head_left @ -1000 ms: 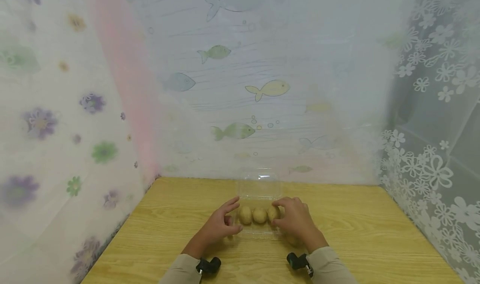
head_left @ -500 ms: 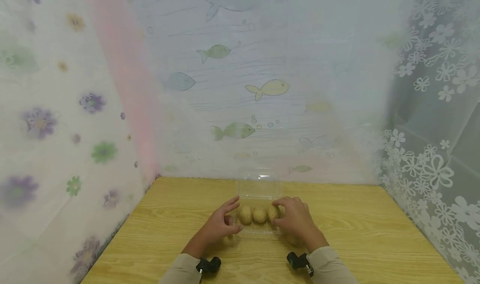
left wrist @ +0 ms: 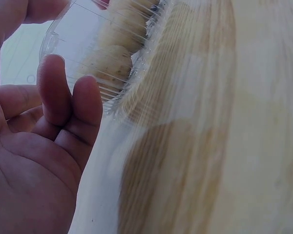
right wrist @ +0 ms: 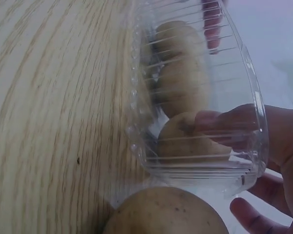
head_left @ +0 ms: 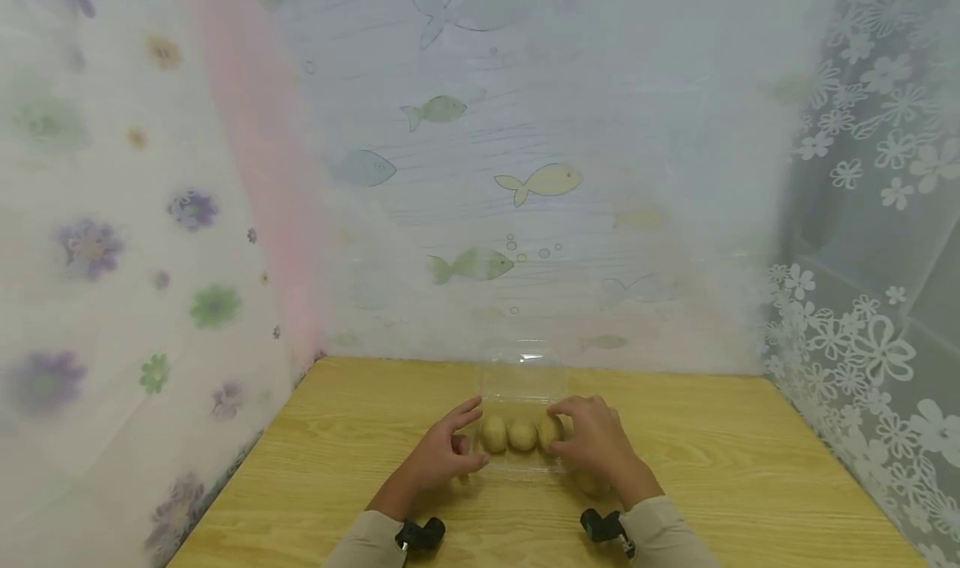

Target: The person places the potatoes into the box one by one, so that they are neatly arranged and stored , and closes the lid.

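Note:
A clear plastic clamshell container point(head_left: 517, 470) lies on the table with its lid point(head_left: 522, 376) raised at the back. Three potatoes point(head_left: 522, 435) sit in a row inside it. My right hand point(head_left: 597, 441) pinches the rightmost potato point(right wrist: 185, 139), its thumb reaching over the container's rim. My left hand point(head_left: 438, 451) grips the container's left end between thumb and index finger. Its other fingers point(left wrist: 53, 92) curl beside the ribbed wall. Outside the container, below my right hand, another potato point(right wrist: 166, 214) rests on the table.
The wood-grain table point(head_left: 360, 409) runs back to a fish-patterned curtain point(head_left: 525, 259). Flowered curtains hang at the left point(head_left: 150, 301) and right point(head_left: 847, 334). A black camera mount point(head_left: 422, 534) sits on my left wrist and another mount point(head_left: 602, 525) on my right.
The head view has shifted slightly, so everything appears a little lower and farther right. Both hands, the container and the potatoes keep their places relative to each other.

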`<state>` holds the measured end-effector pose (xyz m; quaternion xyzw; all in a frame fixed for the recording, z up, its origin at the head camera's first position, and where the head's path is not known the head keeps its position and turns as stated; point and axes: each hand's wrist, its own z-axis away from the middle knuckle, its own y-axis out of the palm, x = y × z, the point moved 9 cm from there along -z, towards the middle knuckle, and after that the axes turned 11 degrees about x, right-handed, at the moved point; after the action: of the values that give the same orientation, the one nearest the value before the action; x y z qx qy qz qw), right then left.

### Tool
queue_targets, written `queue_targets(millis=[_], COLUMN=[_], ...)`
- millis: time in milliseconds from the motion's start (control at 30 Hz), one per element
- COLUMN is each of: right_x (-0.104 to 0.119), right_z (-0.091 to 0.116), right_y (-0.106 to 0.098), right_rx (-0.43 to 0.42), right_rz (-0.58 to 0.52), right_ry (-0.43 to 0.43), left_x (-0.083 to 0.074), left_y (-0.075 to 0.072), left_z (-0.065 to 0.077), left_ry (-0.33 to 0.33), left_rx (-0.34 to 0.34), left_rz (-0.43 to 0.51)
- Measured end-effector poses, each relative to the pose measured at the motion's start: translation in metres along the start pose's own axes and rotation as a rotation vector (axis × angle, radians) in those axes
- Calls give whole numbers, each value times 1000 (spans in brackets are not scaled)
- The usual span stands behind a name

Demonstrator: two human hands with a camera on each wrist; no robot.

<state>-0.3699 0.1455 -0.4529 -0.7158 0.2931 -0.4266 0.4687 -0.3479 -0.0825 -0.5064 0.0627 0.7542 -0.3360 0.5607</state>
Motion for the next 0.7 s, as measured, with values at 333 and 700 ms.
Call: queue_targets(millis=[333,700], right_x=[-5,-27], right_z=[8,23], right_y=[-9,-18], right_rx=[8,3], right_rz=[-125,-207], right_ry=[-35,-41], left_x=[4,3], left_y=[0,-2], left_z=[-1,-1], left_ry=[1,10], left_rx=[8,5], left_rz=[-15,-9])
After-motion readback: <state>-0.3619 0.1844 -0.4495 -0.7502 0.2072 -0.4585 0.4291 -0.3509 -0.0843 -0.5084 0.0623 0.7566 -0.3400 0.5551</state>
